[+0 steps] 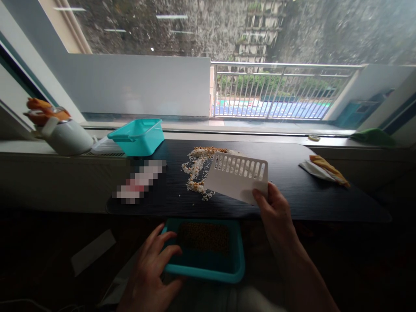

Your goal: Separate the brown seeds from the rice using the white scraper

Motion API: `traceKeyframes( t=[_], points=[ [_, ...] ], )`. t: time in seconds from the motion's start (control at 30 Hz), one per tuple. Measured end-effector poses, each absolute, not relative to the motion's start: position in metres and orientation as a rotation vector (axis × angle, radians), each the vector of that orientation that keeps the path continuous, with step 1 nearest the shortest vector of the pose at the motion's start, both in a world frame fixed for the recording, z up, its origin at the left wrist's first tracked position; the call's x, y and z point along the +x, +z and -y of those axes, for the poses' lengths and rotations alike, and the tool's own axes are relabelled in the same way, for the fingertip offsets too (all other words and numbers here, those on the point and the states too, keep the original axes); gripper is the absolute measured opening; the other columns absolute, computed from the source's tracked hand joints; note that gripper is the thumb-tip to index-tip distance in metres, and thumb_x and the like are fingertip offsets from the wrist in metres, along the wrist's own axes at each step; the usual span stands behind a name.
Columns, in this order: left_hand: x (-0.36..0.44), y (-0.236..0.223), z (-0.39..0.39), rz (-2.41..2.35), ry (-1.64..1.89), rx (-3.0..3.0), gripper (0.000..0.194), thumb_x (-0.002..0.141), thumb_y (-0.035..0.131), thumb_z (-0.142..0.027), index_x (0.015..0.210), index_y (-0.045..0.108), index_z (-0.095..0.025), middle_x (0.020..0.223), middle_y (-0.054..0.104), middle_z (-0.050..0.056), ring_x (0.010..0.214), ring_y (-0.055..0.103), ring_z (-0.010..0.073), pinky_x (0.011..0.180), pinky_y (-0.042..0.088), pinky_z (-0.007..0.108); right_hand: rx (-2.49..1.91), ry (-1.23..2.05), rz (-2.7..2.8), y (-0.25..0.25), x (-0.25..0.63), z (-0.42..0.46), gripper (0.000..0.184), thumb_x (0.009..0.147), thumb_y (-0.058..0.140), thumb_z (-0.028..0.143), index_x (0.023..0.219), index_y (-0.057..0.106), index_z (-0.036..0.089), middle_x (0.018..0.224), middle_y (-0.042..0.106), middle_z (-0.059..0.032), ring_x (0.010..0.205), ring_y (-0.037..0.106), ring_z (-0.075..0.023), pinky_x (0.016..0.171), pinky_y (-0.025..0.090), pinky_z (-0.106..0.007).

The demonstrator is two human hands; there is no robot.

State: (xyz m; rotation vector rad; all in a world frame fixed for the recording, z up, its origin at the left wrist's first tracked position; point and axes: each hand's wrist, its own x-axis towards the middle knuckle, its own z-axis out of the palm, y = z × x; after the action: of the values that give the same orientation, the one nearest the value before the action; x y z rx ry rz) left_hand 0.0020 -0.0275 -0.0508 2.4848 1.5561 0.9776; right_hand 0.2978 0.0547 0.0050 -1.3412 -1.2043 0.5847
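My right hand (274, 208) grips the lower right corner of a white slotted scraper card (238, 177), held tilted over the dark table (292, 190). Just left of the card lies a scattered pile of white and tan grains (196, 171). My left hand (152, 264) holds the left rim of a teal tray (208, 271) below the table's front edge, thumb under the rim and fingers over it. The tray holds a layer of brown grains (204, 237).
A second teal tub (138, 136) stands at the table's back left, beside a white pot with an orange figure (63, 130) on the sill. A folded paper with an orange item (323, 169) lies at the right. A window with a railing is behind.
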Motion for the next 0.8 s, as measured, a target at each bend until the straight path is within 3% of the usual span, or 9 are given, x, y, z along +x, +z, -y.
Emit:
traceKeyframes(
  t=[0.8],
  points=[
    [0.002, -0.047, 0.025, -1.533, 0.978, 2.604, 0.022, 0.074, 0.056, -0.017, 0.094, 0.058, -0.025, 0.119, 0.058, 0.009, 0.128, 0.044, 0.0366, 0.085, 0.056, 0.054, -1.349, 0.674, 1.203, 0.006, 0.302, -0.072, 0.029, 0.082, 0.059, 0.037, 0.106, 0.061, 0.019, 0.089, 0.066, -0.0041, 0.082, 0.06, -0.0221, 0.074, 0.046, -0.034]
  ],
)
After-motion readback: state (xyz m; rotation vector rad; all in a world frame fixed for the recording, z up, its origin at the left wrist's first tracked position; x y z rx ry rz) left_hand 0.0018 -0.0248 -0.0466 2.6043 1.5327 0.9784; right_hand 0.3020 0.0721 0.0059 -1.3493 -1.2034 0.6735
